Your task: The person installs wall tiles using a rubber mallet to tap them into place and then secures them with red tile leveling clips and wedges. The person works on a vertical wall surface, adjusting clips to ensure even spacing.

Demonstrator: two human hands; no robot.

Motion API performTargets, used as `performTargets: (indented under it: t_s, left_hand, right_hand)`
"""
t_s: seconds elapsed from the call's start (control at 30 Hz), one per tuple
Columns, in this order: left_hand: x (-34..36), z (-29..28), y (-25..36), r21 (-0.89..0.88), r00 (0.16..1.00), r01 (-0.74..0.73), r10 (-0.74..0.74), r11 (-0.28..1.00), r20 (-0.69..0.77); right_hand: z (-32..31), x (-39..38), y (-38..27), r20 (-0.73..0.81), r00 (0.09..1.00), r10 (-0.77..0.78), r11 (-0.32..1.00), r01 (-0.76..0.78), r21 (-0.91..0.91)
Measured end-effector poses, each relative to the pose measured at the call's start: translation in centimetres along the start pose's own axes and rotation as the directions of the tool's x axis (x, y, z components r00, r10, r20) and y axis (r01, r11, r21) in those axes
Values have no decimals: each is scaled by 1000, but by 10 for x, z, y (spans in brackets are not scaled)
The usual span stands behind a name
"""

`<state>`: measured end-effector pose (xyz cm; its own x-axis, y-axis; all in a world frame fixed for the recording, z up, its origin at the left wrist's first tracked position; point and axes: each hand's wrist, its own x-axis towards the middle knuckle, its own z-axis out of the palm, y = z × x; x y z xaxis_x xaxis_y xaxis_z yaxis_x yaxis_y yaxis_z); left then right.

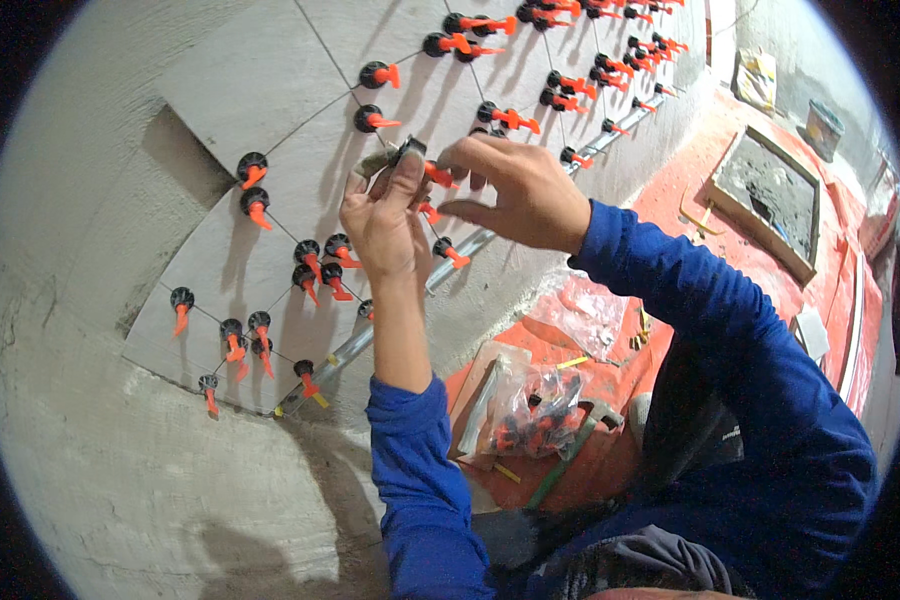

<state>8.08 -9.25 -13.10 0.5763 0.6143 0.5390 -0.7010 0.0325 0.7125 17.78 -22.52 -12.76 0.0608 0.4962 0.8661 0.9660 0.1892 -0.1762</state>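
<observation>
My left hand (385, 215) is raised against the grey tiled wall (300, 150), its fingers closed around a small dark object (409, 148) under the thumb; what it is exactly is hard to make out. Just to its right, my right hand (515, 195) has fingers bent but apart, beside an orange T-shaped handle (438, 174); whether it touches the handle is unclear. Several tile levelers (375, 118), black round caps with orange handles, stud the joints around both hands. A metal straightedge (350, 350) runs along the tiles' lower edge.
Below lies a red floor sheet (660, 210) with a clear bag of levelers (535, 420), a green-handled tool (560, 470) and loose plastic (585, 305). A wooden mortar tray (745, 180), a bucket (822, 128) and a yellowish sack (755, 80) are at the right. Bare plaster (60, 330) borders the tiles.
</observation>
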Motion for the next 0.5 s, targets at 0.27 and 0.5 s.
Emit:
performTargets:
  t_s: [0.27,0.5]
  left_hand:
    - [20,25,15,-89,972,-106,84,990,-219]
    - [48,5,26,252,910,-55,153,966,-386]
  right_hand:
    - [5,68,8,-111,935,-336,866,260,-427]
    - [4,119,23,19,935,-354,675,270,-687]
